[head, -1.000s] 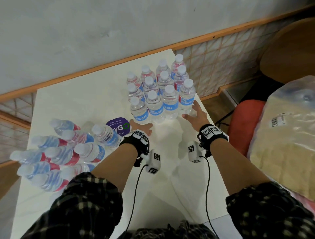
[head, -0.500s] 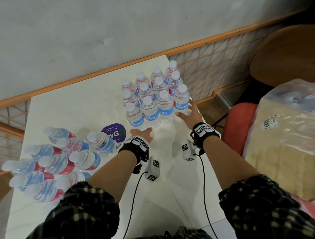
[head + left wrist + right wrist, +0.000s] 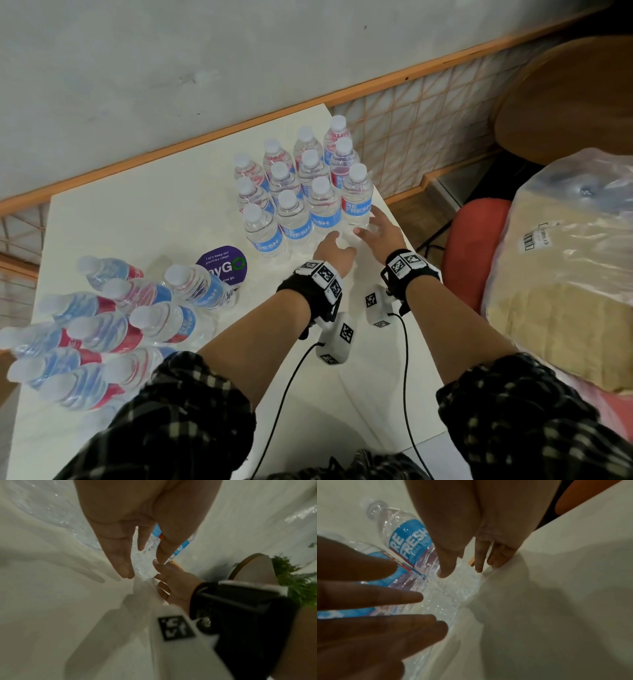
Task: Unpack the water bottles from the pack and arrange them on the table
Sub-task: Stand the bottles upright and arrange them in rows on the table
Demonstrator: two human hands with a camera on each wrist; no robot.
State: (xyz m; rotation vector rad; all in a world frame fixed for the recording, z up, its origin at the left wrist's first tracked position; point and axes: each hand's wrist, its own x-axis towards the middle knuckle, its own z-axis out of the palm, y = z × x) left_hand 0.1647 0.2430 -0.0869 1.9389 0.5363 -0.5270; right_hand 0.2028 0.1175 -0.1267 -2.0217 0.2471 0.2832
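Observation:
Several upright water bottles (image 3: 301,192) with blue and red labels stand in rows at the table's far right. My left hand (image 3: 332,248) and right hand (image 3: 378,228) lie side by side at the foot of the front-right bottle (image 3: 357,197), fingers straight. In the right wrist view my right hand (image 3: 467,550) touches that bottle's (image 3: 409,540) base, and the left hand's fingers (image 3: 376,601) spread close beside it. The left wrist view shows my left hand (image 3: 137,540) stretched toward the bottles, with the right hand (image 3: 173,582) just beyond. The shrink-wrapped pack (image 3: 102,325) of bottles sits at the table's left.
A purple round sticker (image 3: 224,265) lies on the white table (image 3: 137,212) between the pack and the rows. The table's right edge runs just past my right hand. Off that edge stand a red seat (image 3: 476,246), a large plastic bag (image 3: 575,274) and a round wooden tabletop (image 3: 565,102).
My left hand has slid right, from the front-left bottle to beside my right hand at the front-right bottles. The right hand has stayed at the front-right bottle. My head view has shifted.

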